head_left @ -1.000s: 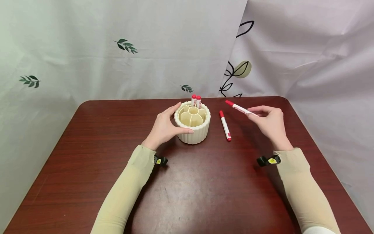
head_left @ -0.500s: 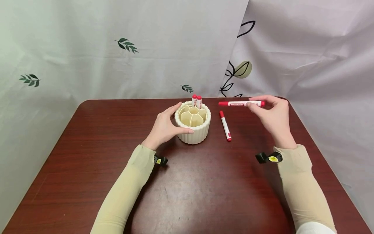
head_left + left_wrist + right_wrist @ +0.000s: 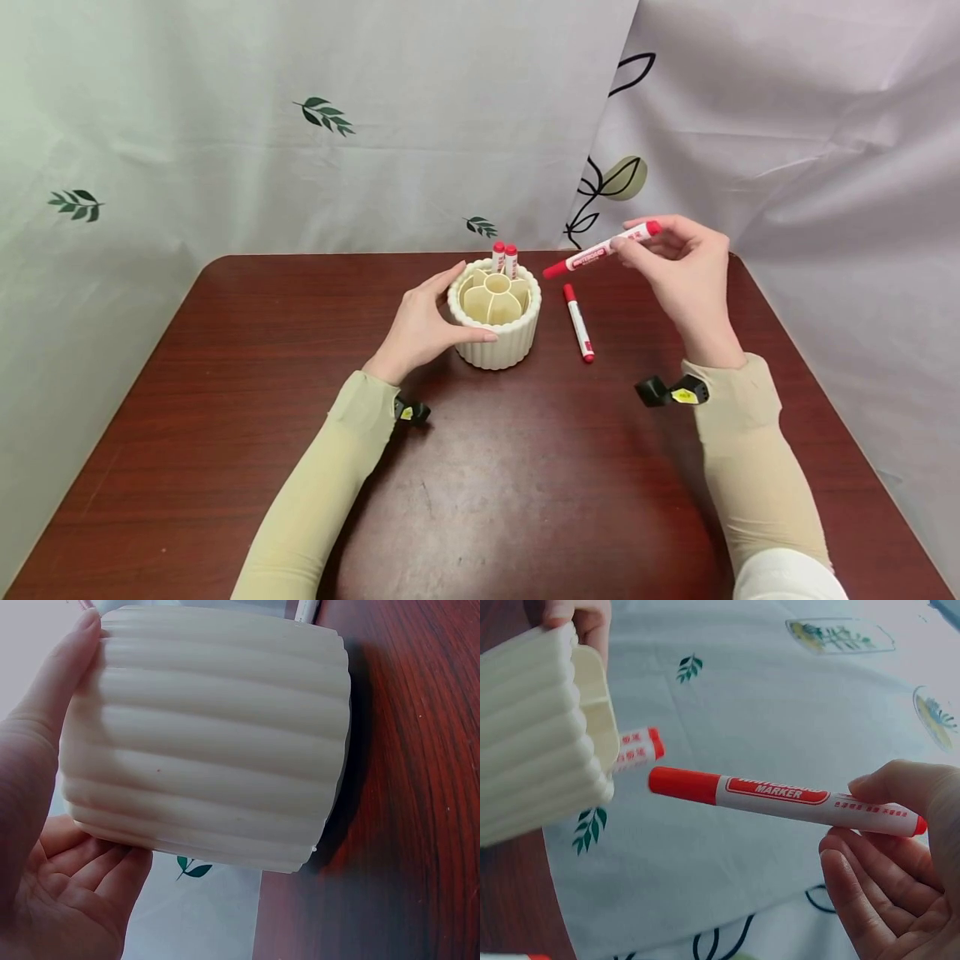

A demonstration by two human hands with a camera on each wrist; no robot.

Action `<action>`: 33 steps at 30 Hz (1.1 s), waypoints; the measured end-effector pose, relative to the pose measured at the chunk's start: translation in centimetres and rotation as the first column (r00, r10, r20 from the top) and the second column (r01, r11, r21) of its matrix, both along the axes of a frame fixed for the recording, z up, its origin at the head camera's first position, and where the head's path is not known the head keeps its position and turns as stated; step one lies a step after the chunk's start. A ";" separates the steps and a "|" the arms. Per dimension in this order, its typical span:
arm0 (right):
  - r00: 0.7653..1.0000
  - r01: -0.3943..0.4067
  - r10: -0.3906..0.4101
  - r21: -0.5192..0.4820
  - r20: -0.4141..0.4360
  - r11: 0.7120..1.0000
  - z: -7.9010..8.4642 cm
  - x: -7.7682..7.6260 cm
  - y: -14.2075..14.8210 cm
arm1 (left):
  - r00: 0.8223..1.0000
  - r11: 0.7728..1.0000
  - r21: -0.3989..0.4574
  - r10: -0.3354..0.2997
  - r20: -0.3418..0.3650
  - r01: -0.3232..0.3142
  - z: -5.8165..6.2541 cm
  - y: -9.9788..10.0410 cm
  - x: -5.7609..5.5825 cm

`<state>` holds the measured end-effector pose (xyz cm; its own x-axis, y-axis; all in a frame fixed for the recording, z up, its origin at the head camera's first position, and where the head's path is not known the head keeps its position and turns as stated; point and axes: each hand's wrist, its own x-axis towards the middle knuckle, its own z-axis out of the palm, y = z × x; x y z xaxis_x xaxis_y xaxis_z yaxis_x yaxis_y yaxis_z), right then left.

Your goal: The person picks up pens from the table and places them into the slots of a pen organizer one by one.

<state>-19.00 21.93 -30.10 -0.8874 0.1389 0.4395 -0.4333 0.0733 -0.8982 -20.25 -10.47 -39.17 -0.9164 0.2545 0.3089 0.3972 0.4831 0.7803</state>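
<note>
A cream, ribbed pen holder (image 3: 498,343) with petal-shaped compartments stands on the table. My left hand (image 3: 422,329) grips it from the left, thumb along the front and fingers round the far side; the left wrist view shows its fluted wall (image 3: 210,742) close up. Two red-ended markers (image 3: 511,260) stand upright in a rear compartment. Above the table, right of the holder, my right hand (image 3: 678,279) pinches a white whiteboard marker (image 3: 600,250) near its upper end. Its red cap (image 3: 684,785) points down-left toward the holder, apart from it.
Another red and white marker (image 3: 578,323) lies on the dark red-brown wooden table (image 3: 510,483), just right of the holder. Pale curtains (image 3: 420,125) with leaf prints hang behind the table's far edge.
My right hand has risen and swung the marker from cap-up to cap-down, its cap now closer to the pen holder. My left hand and the holder have stayed put.
</note>
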 end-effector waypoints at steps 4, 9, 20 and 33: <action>1.000 -0.011 0.011 0.050 0.004 0.999 0.3 -0.2 -0.9 | 1.000 1.000 -0.006 0.002 -0.001 -0.002 0.0 0.0 0.0; 0.999 -0.028 0.023 0.147 0.030 0.989 0.5 -0.4 -2.1 | 1.000 1.000 -0.009 0.000 0.002 0.000 0.1 0.0 0.0; 0.993 -0.086 0.056 0.319 0.103 0.944 -1.5 -1.7 -4.8 | 1.000 1.000 -0.014 0.002 0.004 -0.002 0.0 0.0 0.0; 0.986 -0.140 0.083 0.439 0.147 0.888 -3.5 -2.3 -6.4 | 1.000 1.000 -0.014 -0.004 0.011 0.004 0.0 -0.1 0.0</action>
